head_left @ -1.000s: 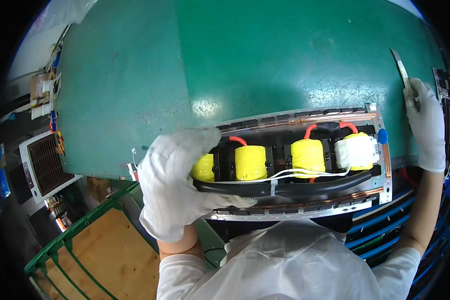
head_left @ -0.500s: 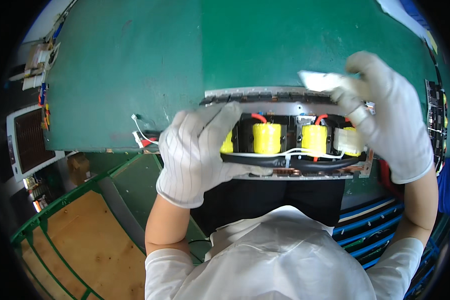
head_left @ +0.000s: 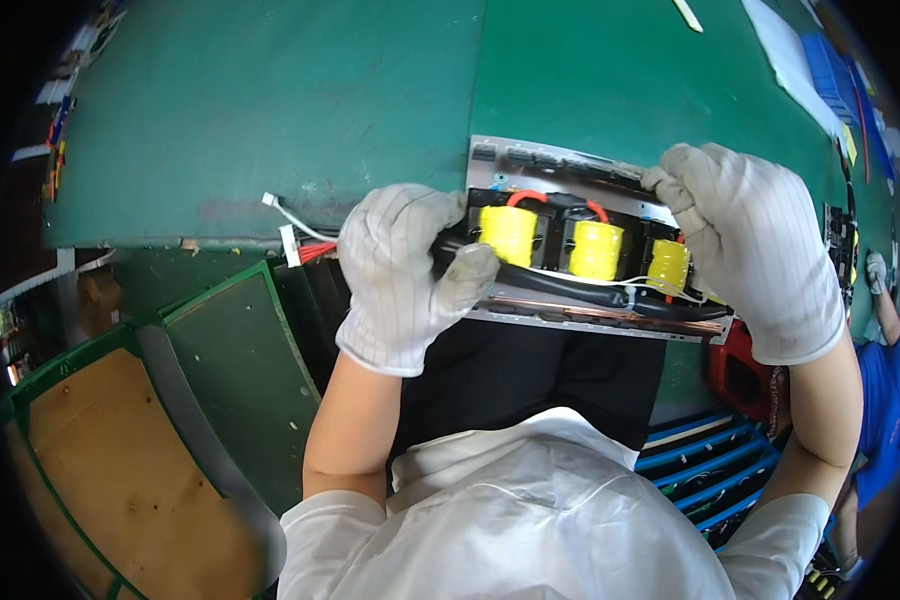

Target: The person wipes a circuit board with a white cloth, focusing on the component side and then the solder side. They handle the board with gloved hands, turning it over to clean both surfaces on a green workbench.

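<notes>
An open metal electronics chassis (head_left: 550, 312) is held at the bench's near edge, its right end tilted toward me. Along its middle run several yellow-wrapped coils (head_left: 596, 250), with red leads and a thick black cable (head_left: 560, 284). My left hand (head_left: 405, 275), in a white striped glove, closes round its left end, thumb on the near side. My gloved right hand (head_left: 745, 250) has its fingers closed at the right end, by the far edge; the fingers cover that corner. White and red plugged wires (head_left: 310, 250) stick out left of my left hand.
Under everything is a green bench top (head_left: 300, 120), a thin white strip (head_left: 688, 14) lying at its far side. A wooden-based green frame (head_left: 120, 450) stands at lower left. Blue slatted racks (head_left: 710, 470) and a red object (head_left: 735, 370) are at lower right. A co-worker in blue (head_left: 882, 400) is far right.
The white piece has left my right hand, which now grips the chassis. The chassis has turned, its right end nearer me. My left hand has shifted its hold on the left end.
</notes>
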Demonstrator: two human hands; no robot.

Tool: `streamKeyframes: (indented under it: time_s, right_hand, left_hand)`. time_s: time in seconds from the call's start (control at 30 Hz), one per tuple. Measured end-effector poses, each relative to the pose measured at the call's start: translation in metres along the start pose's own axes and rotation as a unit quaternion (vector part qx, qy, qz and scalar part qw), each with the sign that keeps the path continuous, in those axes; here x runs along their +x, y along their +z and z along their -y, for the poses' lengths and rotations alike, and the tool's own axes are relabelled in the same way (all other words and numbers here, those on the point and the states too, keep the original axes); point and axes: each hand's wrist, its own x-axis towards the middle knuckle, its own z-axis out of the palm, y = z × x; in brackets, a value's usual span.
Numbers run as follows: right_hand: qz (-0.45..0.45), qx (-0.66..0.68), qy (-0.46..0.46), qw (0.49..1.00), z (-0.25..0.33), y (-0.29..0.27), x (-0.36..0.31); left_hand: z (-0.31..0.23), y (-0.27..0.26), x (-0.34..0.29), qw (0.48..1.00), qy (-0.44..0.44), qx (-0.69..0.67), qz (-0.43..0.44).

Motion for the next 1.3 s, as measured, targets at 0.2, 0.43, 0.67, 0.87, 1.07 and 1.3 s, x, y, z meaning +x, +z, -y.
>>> streamKeyframes:
  time_s: [0.2, 0.43, 0.67, 0.87, 1.07, 1.3]
  right_hand:
    - [0.027, -0.024, -0.021, 0.999, 0.028, -0.005, 0.018]
    - [0.047, -0.124, -0.057, 0.99, 0.048, -0.007, 0.03]
    - [-0.001, -0.146, -0.091, 0.985, 0.047, 0.008, 0.034]
    - [0.012, -0.055, 0.049, 0.997, 0.056, -0.006, 0.045]
    - [0.11, -0.066, 0.14, 0.982, 0.056, -0.01, 0.048]
    - [0.001, -0.062, 0.242, 0.968, 0.008, -0.022, -0.001]
  left_hand:
    - [0.003, 0.006, 0.002, 0.999, -0.026, -0.04, -0.02]
    - [0.004, 0.006, 0.005, 0.998, -0.037, -0.047, -0.018]
    - [0.003, 0.01, 0.008, 0.995, -0.025, -0.067, -0.071]
    - [0.005, 0.01, 0.003, 0.994, -0.023, -0.066, -0.081]
    - [0.005, 0.008, 0.004, 0.995, -0.025, -0.066, -0.069]
    - [0.003, 0.001, 0.006, 0.995, -0.057, -0.077, -0.008]
